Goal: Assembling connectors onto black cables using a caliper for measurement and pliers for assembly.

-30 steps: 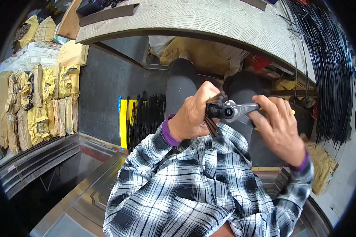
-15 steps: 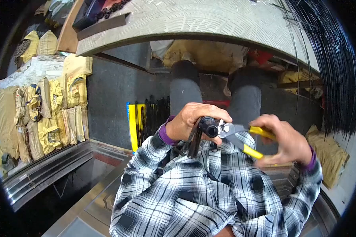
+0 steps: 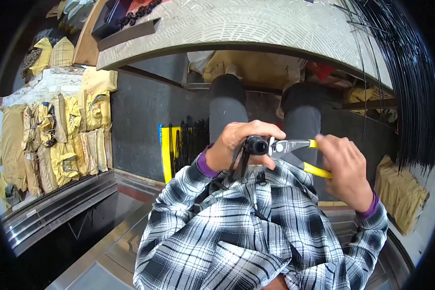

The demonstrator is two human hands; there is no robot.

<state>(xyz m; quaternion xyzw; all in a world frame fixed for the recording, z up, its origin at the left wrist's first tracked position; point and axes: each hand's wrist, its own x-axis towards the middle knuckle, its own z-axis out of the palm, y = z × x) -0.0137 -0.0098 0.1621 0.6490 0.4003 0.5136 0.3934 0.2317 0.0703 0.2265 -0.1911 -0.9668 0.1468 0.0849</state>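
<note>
The fingers of the left hand [image 3: 244, 140] are clamped around a black cylindrical piece [image 3: 257, 146], whose round, hollow-looking end is turned upward; the thumb is laid beneath it, near the pliers. Thin black strips [image 3: 237, 162] are seen hanging below the same grip. The fingers of the right hand [image 3: 345, 166] are closed on the yellow handles of a pair of pliers [image 3: 297, 152], the handles being spread apart. The head of the pliers is held just beside the black end; whether its jaws are shut on anything cannot be told. Piece and pliers are both held above the lap, in front of the worktop's near edge. The forearms are covered by a plaid shirt [image 3: 227, 222] with purple cuffs [image 3: 206, 166].

Beyond the hands, the pale, patterned worktop [image 3: 256, 29] is seen. Near its left end a dark tray [image 3: 113, 31] is placed, with small black parts [image 3: 135, 17] gathered beside its wall. Over its right edge a thick bundle of long black strands [image 3: 411, 92] is hung. Below the near edge, left of the legs, a yellow sheet [image 3: 166, 147] and further black strands [image 3: 193, 137] are found. Yellow and brown packages [image 3: 67, 140] are stacked farther left; a brown wrapped bundle [image 3: 401, 193] is stood at right.
</note>
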